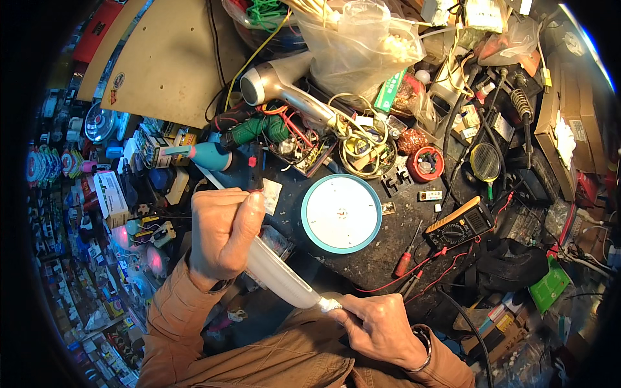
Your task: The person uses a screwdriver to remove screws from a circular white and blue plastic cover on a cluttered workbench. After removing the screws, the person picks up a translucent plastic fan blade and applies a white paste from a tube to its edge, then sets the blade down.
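Slanting across my lap is a long, white curved shell (281,275), seen nearly edge-on. My left hand (223,229) is closed in a fist over its upper stretch, hiding that part. Just beyond the left thumb, a black stick-like thing with a red part (253,161) rises; whether the hand touches it is unclear. At the shell's lower end, my right hand (381,330) pinches a crumpled white wad (328,304) between thumb and fingers. Beyond both hands, a round white disc with a teal rim (341,213) lies flat on the dark workbench (381,258).
A multimeter (460,223) with red leads and a red-handled screwdriver (403,262) lie right of the disc. Behind it are a hair dryer (284,87), a coiled pale cable (369,152) and a red tub (425,164). A teal bottle (210,156) stands left; boxes and cables crowd both sides.
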Tool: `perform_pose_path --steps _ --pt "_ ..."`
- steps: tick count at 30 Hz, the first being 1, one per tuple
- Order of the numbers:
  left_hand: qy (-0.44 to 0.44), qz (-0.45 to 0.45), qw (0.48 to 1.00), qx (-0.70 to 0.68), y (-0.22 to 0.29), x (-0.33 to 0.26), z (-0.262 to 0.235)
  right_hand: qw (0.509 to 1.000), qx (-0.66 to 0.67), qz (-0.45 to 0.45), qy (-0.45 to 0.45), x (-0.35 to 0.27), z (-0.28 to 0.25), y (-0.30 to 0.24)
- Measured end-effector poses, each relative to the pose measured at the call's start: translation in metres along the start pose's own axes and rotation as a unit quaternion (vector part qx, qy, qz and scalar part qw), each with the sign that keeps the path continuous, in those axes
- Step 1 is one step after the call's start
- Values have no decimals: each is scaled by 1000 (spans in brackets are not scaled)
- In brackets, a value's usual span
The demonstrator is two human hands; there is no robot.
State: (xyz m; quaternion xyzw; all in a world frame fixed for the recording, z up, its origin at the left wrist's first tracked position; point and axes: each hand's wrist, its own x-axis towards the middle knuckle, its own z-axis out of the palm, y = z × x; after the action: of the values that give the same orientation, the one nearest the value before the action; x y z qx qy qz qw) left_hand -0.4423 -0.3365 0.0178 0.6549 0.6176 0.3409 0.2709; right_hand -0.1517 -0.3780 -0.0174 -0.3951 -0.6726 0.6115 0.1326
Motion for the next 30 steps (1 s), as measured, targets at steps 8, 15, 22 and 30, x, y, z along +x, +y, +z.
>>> perform_pose_path --steps 8,15,22,30 --pt "-35 79 994 61 4 3 -3 1000 -1 -1 -4 0 0 0" --pt "-58 126 984 111 13 5 -2 1000 -10 1 -13 -1 -2 0" --pt "-73 155 975 140 21 6 1 1000 -23 1 -16 -2 -2 0" --pt "-92 187 964 168 27 5 6 1000 -21 -21 -4 -3 -2 3"
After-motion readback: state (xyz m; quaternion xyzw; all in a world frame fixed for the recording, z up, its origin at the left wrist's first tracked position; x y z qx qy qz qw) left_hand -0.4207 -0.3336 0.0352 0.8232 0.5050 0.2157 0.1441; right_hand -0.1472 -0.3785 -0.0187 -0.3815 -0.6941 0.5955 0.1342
